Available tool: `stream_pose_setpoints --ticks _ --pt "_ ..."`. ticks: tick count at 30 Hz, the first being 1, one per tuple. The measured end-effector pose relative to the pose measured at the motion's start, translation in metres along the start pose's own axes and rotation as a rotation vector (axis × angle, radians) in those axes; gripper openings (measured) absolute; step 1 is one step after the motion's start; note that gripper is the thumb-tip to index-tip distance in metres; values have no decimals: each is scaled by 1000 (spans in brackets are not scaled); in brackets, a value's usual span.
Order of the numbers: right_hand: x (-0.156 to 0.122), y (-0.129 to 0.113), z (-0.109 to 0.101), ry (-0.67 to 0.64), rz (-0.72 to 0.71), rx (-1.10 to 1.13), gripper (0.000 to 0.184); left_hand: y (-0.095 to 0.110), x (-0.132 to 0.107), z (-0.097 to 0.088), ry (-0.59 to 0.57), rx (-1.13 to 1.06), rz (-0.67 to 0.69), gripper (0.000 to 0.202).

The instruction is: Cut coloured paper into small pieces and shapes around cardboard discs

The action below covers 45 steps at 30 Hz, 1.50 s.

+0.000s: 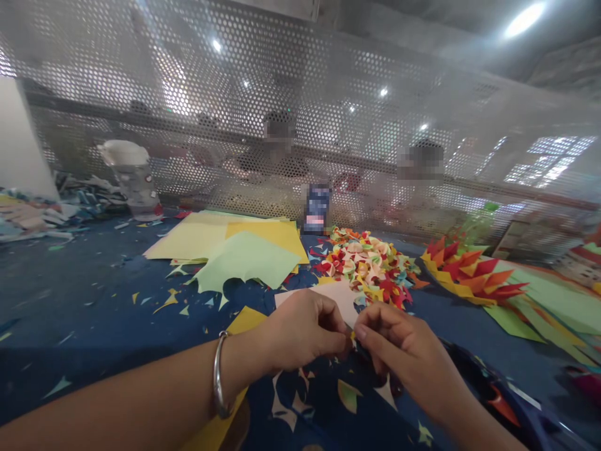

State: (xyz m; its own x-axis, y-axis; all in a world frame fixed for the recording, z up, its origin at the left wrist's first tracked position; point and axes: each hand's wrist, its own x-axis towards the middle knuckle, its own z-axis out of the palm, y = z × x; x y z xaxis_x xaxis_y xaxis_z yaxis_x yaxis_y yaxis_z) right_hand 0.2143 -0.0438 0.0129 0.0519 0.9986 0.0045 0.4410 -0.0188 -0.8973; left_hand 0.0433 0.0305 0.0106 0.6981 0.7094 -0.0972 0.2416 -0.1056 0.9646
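Observation:
My left hand (305,329) and my right hand (399,344) meet over the dark blue table cloth (84,300), fingertips pinched together on a tiny piece of paper (352,334) that is mostly hidden between them. A metal bangle (219,376) sits on my left wrist. Just beyond the hands lies a pale pink sheet (340,294). Behind it is a heap of small folded paper pieces (366,260) in red, yellow, green and white. Light green cut paper (246,260) and yellow sheets (201,235) lie to the left.
A chain of red, orange and yellow folded points (469,272) and green strips (539,307) lie at right. Paper scraps litter the cloth. A white cup (131,178) stands at back left, a small box (317,207) by the perforated screen (328,113). Two people sit behind the screen.

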Motion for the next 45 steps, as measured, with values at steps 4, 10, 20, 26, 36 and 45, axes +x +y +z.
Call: stream_pose_setpoints --ticks 4,10,20,26,36,45 --pt "1 2 -2 22 -21 69 27 -4 3 2 -30 -168 37 9" --pt "2 1 -4 37 -41 95 29 -3 3 2 0 -252 74 13" --pt "0 -1 -2 53 -8 129 27 2 2 6 57 -312 104 32" --pt "-1 -3 2 92 -1 127 27 -2 3 8 92 -327 114 34" --pt "1 1 0 97 -48 67 29 -1 2 9 88 -398 66 35" --pt "0 0 1 102 -2 75 31 0 0 9 12 -508 -15 25"
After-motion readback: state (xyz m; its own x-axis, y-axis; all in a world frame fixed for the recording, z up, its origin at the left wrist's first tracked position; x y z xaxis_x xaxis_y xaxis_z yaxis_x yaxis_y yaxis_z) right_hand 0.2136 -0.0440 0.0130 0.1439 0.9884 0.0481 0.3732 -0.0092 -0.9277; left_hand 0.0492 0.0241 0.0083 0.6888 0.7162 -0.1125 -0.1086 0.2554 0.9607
